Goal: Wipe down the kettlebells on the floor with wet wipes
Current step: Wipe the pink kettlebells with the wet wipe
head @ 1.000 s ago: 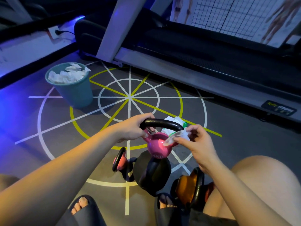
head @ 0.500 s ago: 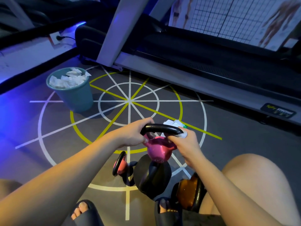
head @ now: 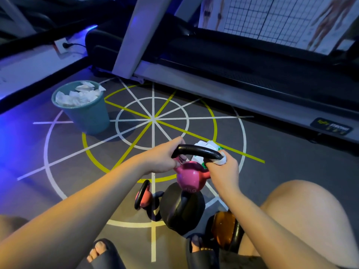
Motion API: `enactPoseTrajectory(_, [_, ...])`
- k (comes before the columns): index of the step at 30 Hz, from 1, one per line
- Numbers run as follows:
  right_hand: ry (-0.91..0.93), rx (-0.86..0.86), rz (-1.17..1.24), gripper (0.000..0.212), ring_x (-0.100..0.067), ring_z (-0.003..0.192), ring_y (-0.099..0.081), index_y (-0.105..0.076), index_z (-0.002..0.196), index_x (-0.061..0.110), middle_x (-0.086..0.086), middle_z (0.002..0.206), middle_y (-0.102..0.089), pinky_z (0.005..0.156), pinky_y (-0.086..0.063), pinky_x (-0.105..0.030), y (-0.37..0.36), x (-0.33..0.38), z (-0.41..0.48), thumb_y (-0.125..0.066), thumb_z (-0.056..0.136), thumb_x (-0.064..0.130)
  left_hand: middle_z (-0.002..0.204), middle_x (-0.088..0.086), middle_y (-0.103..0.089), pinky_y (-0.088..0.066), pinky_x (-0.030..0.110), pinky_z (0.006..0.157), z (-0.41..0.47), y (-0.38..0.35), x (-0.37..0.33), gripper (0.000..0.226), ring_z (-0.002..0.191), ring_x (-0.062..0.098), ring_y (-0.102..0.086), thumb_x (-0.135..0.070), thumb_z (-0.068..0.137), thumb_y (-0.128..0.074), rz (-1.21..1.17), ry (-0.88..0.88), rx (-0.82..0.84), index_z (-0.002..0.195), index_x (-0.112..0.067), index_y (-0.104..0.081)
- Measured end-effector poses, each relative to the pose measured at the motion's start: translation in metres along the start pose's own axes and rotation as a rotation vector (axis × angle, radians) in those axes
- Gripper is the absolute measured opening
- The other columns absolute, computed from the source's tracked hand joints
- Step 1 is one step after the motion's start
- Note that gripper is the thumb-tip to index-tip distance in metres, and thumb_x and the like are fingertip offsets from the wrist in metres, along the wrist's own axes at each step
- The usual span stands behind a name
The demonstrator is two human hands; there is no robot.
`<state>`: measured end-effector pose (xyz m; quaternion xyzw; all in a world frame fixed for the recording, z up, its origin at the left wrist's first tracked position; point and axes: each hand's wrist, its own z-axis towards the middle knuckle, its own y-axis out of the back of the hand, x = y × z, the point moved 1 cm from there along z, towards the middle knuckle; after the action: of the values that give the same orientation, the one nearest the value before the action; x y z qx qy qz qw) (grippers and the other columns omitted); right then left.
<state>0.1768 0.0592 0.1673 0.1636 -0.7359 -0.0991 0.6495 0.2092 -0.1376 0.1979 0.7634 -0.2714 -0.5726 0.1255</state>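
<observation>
A pink kettlebell with a black handle is held up off the floor. My left hand grips the left end of its handle. My right hand pinches a white wet wipe around the handle's right end. Below it on the floor stand a large black kettlebell, a small red one and an orange one. A pack of wet wipes lies on the floor behind the pink kettlebell, partly hidden by the handle.
A teal bin full of used wipes stands at the left on the marked floor. A treadmill runs along the back. My feet in dark slippers and my right knee are at the bottom.
My right hand moved the wipe from the pink body up onto the right end of the handle. My left hand kept its grip on the handle.
</observation>
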Motion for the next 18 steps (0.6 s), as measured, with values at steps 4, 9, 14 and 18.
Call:
enactPoseTrajectory(4, [0.002,0.071,-0.125,0.003,-0.028,0.067,-0.072,-0.064,0.069,0.023,-0.005,0.069,-0.068,0.061,-0.06,-0.051,0.007,0.004,0.008,-0.066,0.068,0.023,0.1,-0.001,-0.066,-0.057,0.043,0.086,0.001,-0.001,-0.013,0.035,0.099,0.019,-0.066,0.002,0.089,-0.064,0.178,-0.046,0.047,0.106,-0.022,-0.045])
enactPoseTrajectory(9, [0.311,0.19,-0.878,0.016,-0.025,0.073,-0.054,-0.049,0.076,0.025,0.004,0.074,-0.051,0.056,-0.039,-0.031,0.001,0.041,0.007,-0.064,0.078,0.032,0.094,0.0,-0.063,-0.049,0.033,0.071,0.0,-0.005,-0.022,0.035,0.088,0.022,-0.062,0.002,0.088,-0.059,0.276,-0.057,0.033,0.109,-0.02,-0.042])
enactPoseTrajectory(14, [0.5,0.201,-1.036,0.006,-0.023,0.076,-0.044,-0.055,0.095,0.024,0.006,0.079,-0.047,0.064,-0.034,-0.032,-0.01,0.061,0.005,-0.055,0.09,0.024,0.098,0.01,-0.062,-0.051,0.049,0.08,0.001,-0.008,-0.022,0.035,0.092,0.029,-0.062,-0.001,0.088,-0.058,0.29,-0.022,0.017,0.113,-0.019,-0.041])
enactPoseTrajectory(18, [0.445,0.135,-0.975,0.009,-0.023,0.073,-0.046,-0.05,0.083,0.024,0.006,0.077,-0.049,0.058,-0.035,-0.03,0.0,0.053,0.007,-0.057,0.085,0.027,0.097,-0.002,-0.065,-0.053,0.028,0.079,-0.002,-0.002,-0.005,0.03,0.092,0.008,-0.064,-0.004,0.091,-0.066,0.142,0.042,-0.038,0.108,-0.02,-0.048])
